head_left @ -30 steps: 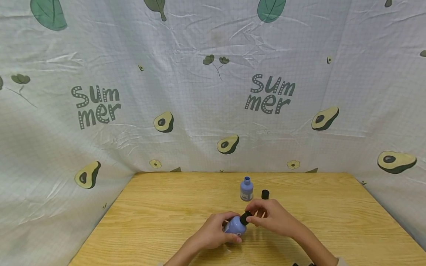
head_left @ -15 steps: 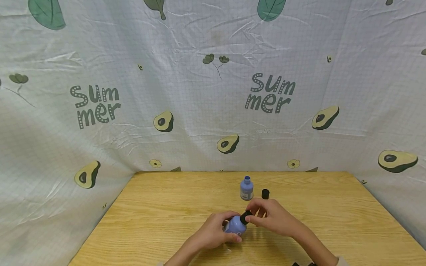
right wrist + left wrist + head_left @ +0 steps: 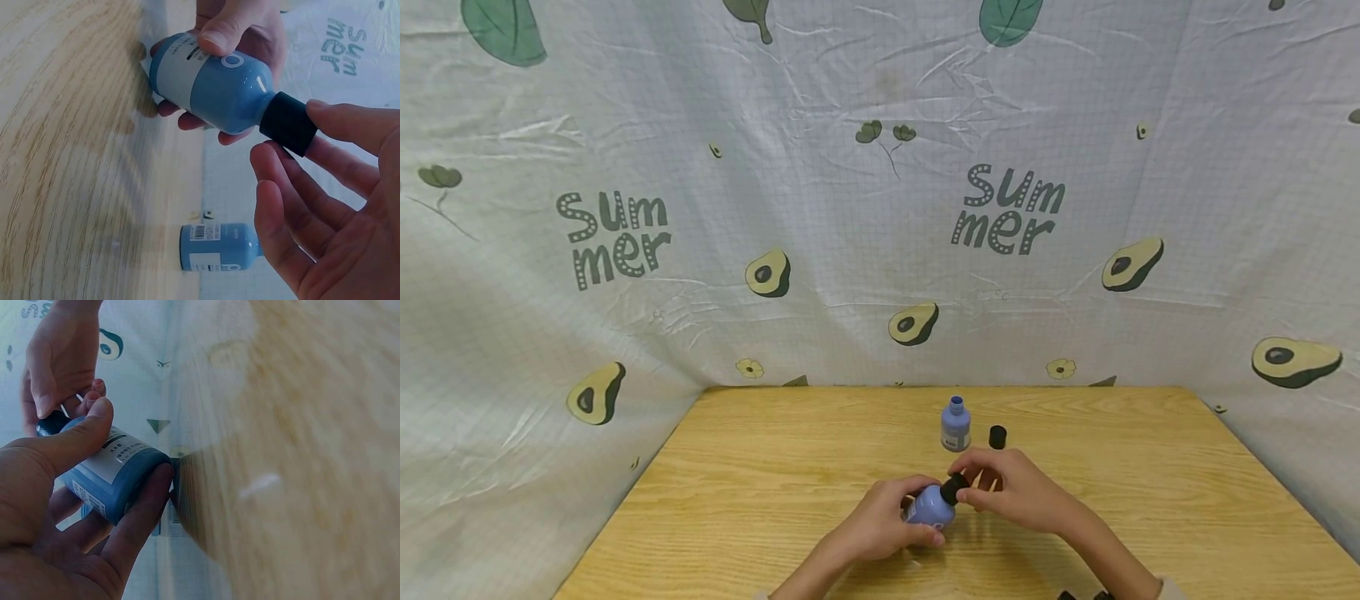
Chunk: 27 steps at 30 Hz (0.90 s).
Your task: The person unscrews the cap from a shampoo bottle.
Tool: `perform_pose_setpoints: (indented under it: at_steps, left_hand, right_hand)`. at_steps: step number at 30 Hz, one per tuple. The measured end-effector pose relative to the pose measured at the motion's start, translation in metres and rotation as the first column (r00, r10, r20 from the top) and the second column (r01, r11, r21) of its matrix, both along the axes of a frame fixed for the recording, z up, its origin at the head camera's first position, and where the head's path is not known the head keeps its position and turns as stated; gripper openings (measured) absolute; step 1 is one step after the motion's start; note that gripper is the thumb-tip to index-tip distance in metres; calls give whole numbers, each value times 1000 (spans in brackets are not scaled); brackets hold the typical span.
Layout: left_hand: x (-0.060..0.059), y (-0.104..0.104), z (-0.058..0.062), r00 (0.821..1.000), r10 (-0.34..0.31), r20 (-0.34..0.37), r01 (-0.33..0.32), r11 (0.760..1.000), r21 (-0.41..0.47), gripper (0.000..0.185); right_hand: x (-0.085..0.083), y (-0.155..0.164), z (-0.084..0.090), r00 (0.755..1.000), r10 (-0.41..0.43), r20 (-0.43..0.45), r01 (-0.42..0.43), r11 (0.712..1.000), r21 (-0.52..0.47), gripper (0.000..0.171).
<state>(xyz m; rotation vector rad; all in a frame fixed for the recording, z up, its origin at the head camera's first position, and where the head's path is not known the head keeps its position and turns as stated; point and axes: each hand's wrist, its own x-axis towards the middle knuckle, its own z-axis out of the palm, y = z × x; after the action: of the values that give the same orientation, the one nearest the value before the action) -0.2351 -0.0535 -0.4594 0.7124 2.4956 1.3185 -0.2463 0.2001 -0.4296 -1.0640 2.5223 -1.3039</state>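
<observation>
Hands (image 3: 887, 521) unmoved: fingers curled around bottle (image 3: 931, 507)

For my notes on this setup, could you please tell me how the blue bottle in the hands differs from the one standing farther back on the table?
The held bottle is tilted and gripped by the left hand; the far bottle stands upright, untouched. The held bottle wears a black cap, pinched by the right hand; the far bottle is open, with a loose black cap beside it. Both are blue with labels.
</observation>
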Motion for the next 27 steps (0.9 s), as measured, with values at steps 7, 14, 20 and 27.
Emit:
perform_pose_setpoints:
  at_steps: [7, 14, 20, 27]
  left_hand:
    - [0, 0, 0, 1000, -11, -6, 11, 1000, 4, 51]
    - [0, 1, 0, 1000, -19, -20, 19, 1000, 13, 50]
    - [0, 0, 0, 1000, -15, -21, 15, 1000, 7, 50]
    - [0, 0, 0, 1000, -10, -15, 10, 1000, 3, 51]
  right_hand:
    - [0, -1, -1, 1000, -18, -6, 18, 1000, 2, 31]
    - [0, -2, -2, 999, -43, 24, 43, 999, -10, 25]
    - [1, -1, -2, 1000, -17, 5, 17, 1000, -23, 22]
    - [1, -1, -1, 1000, -9, -9, 9, 1000, -22, 26]
